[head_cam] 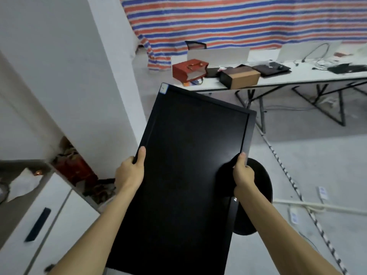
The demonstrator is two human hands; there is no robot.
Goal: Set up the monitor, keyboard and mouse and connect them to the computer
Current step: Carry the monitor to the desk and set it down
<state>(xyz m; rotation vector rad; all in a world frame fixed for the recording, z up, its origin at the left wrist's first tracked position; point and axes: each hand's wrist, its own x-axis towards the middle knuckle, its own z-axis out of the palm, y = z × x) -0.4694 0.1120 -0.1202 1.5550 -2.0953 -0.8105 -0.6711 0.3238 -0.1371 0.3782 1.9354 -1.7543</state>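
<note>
— Striped tarp (238, 20) behind; how far along?

— Barely begun, I'd say. Left hand (130, 172) and right hand (243, 173) each clasp an edge of the monitor (188, 165), carried short of the tabletop (297, 77). Nothing looks connected.

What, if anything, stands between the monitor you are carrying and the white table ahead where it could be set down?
Nothing visible blocks the way: the floor between the monitor, held by the left hand and right hand, and the white table looks open. The table's near end, however, holds a red bag and a cardboard box.
</note>
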